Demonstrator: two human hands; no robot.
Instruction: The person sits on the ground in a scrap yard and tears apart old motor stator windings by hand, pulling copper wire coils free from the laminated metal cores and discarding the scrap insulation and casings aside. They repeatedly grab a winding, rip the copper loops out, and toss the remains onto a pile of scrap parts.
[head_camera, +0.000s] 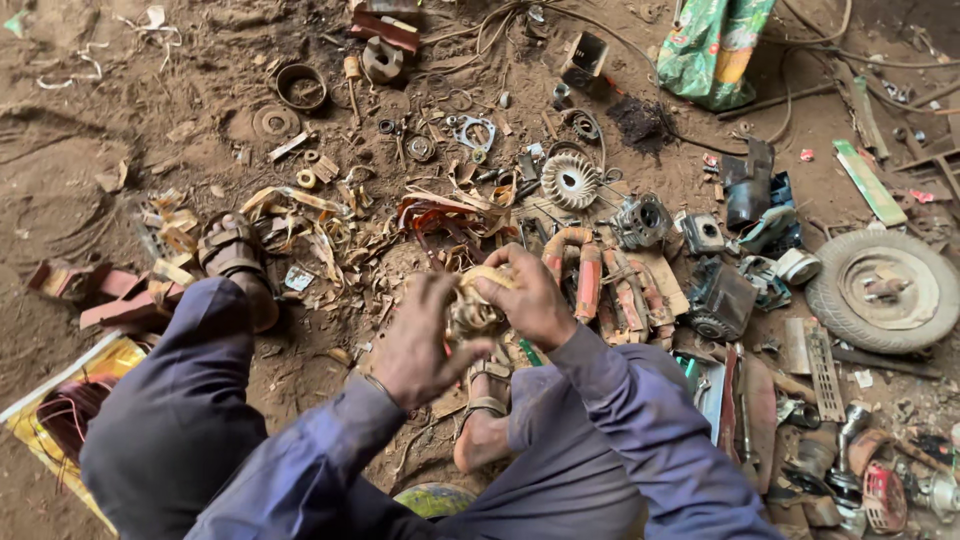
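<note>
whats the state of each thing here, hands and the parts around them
left hand: closed on the yellowed part
right hand: gripping the same part from above
yellowed part: held up between both hands
small wheel: lying flat on the dirt
fan disc: lying flat
metal ring: lying open side up

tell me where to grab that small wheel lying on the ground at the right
Best taken at the tyre edge of the small wheel, coming from above on its near side. It lies flat with the hub facing up, and the rim toward the sitter looks free of scrap.

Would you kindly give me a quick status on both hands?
Left hand and right hand both grip a small tan wound part. Scrap metal litters the dirt all around.
</note>
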